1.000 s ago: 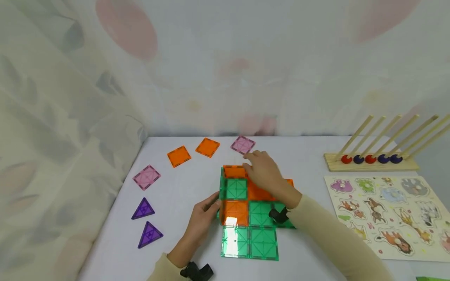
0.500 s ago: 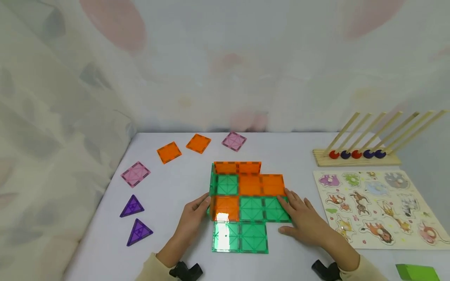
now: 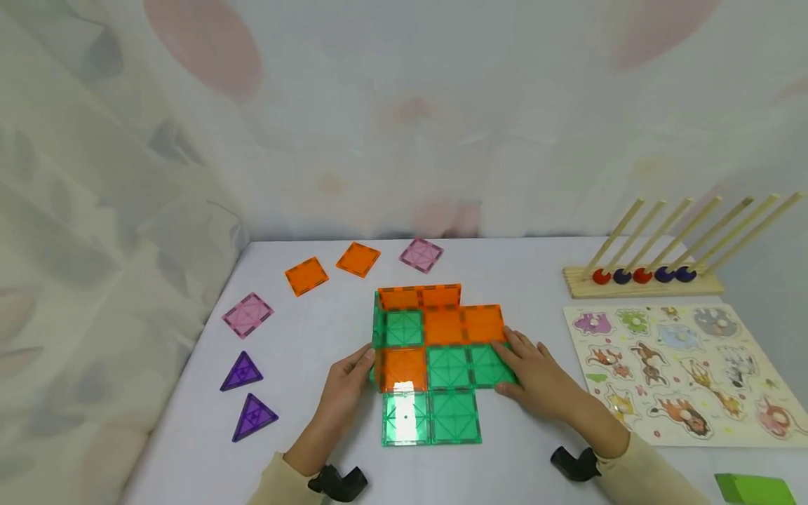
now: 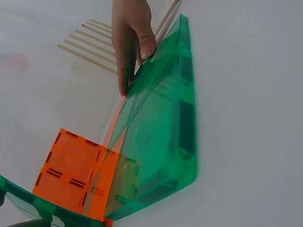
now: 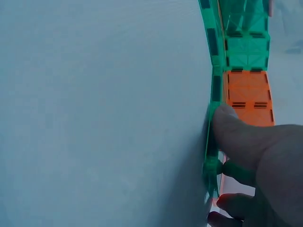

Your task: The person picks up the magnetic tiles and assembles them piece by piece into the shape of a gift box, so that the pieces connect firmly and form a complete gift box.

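Translucent magnetic tiles lie joined in a flat patchwork of green squares (image 3: 454,417) and orange squares (image 3: 483,323). Along its far left side stand two upright orange tiles (image 3: 440,296), and a green tile wall (image 3: 377,315) rises on the left. My left hand (image 3: 344,389) pinches that green wall at its near end, with part of the hand hidden behind it. At the right side, my right hand (image 3: 546,386) rests extended fingers on the rightmost green square (image 3: 489,365). In the right wrist view its thumb (image 5: 227,120) presses the tile's near edge.
Loose tiles lie left and behind: two purple triangles (image 3: 254,417), pink squares (image 3: 248,315) and orange squares (image 3: 306,276). To the right are a wooden peg rack (image 3: 644,283) with beads, an animal puzzle board (image 3: 684,372) and a green block (image 3: 755,489).
My right hand has come back from the far upright orange tiles to the patchwork's right side. The patchwork has turned slightly between both hands. My left hand stays at the green wall.
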`<action>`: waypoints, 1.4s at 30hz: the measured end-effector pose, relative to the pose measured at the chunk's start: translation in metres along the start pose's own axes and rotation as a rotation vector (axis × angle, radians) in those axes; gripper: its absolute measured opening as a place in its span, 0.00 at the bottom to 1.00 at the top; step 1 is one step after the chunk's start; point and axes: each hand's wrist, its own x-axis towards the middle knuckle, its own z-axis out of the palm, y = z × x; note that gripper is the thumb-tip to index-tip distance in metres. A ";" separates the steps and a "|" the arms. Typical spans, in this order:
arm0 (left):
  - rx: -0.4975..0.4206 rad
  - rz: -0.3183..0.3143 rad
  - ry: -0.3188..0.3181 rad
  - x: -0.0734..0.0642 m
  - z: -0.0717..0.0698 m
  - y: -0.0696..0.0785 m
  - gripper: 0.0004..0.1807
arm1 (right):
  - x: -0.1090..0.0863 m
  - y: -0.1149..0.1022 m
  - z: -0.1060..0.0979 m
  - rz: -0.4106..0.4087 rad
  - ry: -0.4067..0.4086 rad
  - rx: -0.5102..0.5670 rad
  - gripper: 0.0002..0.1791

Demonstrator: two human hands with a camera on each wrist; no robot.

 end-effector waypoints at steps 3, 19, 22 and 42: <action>0.000 -0.008 0.000 0.004 0.001 0.000 0.36 | 0.003 0.001 0.000 0.037 0.000 0.041 0.41; -0.044 0.036 -0.071 0.003 0.000 -0.001 0.37 | 0.023 -0.015 0.002 0.228 0.060 0.365 0.39; -0.043 0.037 -0.074 0.003 -0.001 -0.001 0.36 | 0.023 -0.014 -0.001 0.277 0.084 0.463 0.38; -0.024 0.033 -0.064 0.002 -0.003 0.002 0.28 | 0.023 -0.043 -0.004 0.212 0.248 0.811 0.36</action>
